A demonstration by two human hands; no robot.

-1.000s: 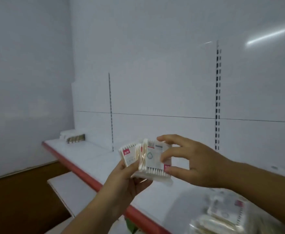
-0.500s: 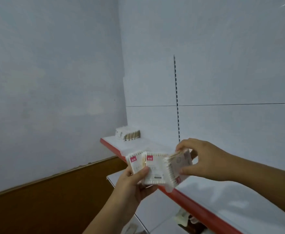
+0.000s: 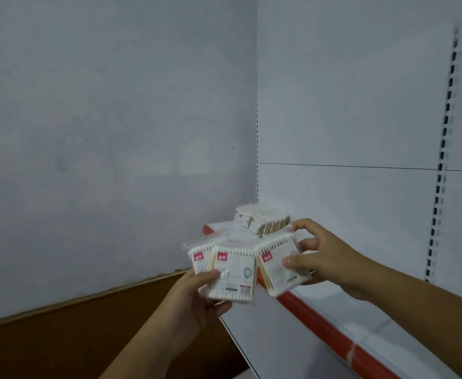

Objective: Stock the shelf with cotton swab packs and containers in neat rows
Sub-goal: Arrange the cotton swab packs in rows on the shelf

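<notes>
**Packs fanned between two hands, just off the shelf's left end**

Left grip (image 3: 197,294) holds two swab packs (image 3: 234,272) by their lower left corners, thumb across the front one. Both are upright, red labels toward the camera. Right grip (image 3: 331,258) pinches a third pack (image 3: 277,261), thumb on its face, fingers behind it and over its top edge. That pack touches the left-hand pair along one side. All three hang in the air just off the red front edge (image 3: 320,321) of the shelf (image 3: 375,305), near its left end. Stocked row (image 3: 260,220) of packs stands on edge at the shelf's far left corner, close to the back panel.

Judgement: the step in hand looks like separating the third pack and carrying it to that row. Doing it well:
- Draw it clear sideways first, so the film wrapper does not drag the other two along.
- Press down with the left thumb meanwhile.
- Stand it on edge, the same way round as its neighbours and flush against the last pack.
- Square it to the shelf's back edge.

Thin packs will likely tip if left unsupported.
</notes>
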